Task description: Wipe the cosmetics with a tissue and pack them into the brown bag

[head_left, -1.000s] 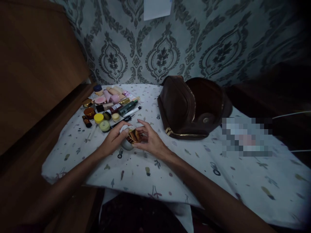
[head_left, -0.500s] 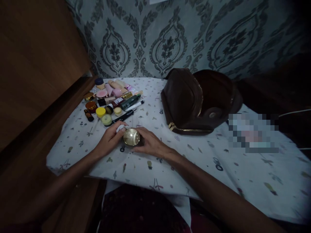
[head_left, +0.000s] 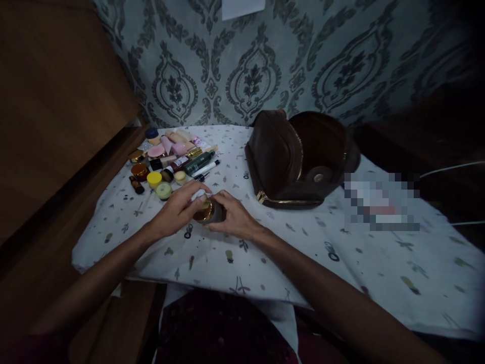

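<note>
My right hand (head_left: 235,216) is closed around a small cosmetic jar (head_left: 204,213) with a shiny gold lid, held just above the table's front half. My left hand (head_left: 182,206) pinches a white wipe or tissue (head_left: 198,194) against the jar's lid. The fingers of my left hand partly cover the lid. Just beyond it lie a light-green-lidded jar (head_left: 163,190), a yellow-lidded jar (head_left: 154,179) and a black pen-like tube (head_left: 201,177), partly hidden by the hand.
Several cosmetic tubes and bottles, one a dark green tube (head_left: 200,162), crowd the table's back left. A brown leather bag (head_left: 276,156) stands unzipped at the back right. A blurred-out item (head_left: 381,202) lies right of it on the patterned tablecloth (head_left: 288,253).
My left hand has moved rightward and brought the white wipe over the jar's lid. The jar has tilted, and its lid is now more covered. The view has shifted slightly.
</note>
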{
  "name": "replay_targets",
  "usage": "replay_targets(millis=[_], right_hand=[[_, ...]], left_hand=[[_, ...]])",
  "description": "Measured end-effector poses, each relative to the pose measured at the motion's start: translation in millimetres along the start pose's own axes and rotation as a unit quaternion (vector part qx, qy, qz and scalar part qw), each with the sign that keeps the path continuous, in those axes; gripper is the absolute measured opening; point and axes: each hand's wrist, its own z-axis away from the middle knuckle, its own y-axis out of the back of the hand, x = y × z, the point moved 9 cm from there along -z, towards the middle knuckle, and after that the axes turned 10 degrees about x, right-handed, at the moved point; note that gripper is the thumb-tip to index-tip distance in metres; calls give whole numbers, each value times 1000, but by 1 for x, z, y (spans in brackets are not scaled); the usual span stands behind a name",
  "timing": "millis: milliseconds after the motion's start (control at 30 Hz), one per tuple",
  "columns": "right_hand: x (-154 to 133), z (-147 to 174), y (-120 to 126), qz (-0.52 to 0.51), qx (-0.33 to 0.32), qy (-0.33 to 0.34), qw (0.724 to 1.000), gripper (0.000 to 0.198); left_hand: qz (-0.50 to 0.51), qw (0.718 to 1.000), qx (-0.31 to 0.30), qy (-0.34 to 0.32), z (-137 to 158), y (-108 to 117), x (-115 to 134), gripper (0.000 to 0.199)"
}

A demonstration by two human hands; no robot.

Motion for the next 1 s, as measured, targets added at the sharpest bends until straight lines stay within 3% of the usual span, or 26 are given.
replay_targets(millis=[200, 367, 467, 533, 633, 800, 900, 1000], right_hand=[[6, 0, 2, 50, -8, -16, 999, 42], [8, 0, 1, 50, -17, -28, 998, 32], [9, -1, 1, 37, -14, -27, 999, 29], [8, -1, 1, 20, -8, -22, 1000, 32], [8, -2, 1, 9, -13, -20, 1000, 41], [7, -1, 2, 12, -23, -12, 1000, 49], [7, 0, 3, 18, -22, -3, 1000, 48], [6, 0, 2, 7, -18, 14, 1000, 57]], left_hand=[[-50, 995, -52, -73, 6, -13, 20, 24], [-184, 953, -86, -227, 27, -31, 42, 18], [-245, 919, -73, -299, 45, -37, 43, 21], [-242, 917, -37, -316, 54, -32, 41, 21], [-211, 934, 19, -286, 58, -19, 32, 25], [-153, 976, 11, -158, 52, -8, 4, 39], [-135, 985, 18, -107, 51, -4, -6, 41], [-146, 983, 27, -103, 55, -5, -8, 42]])
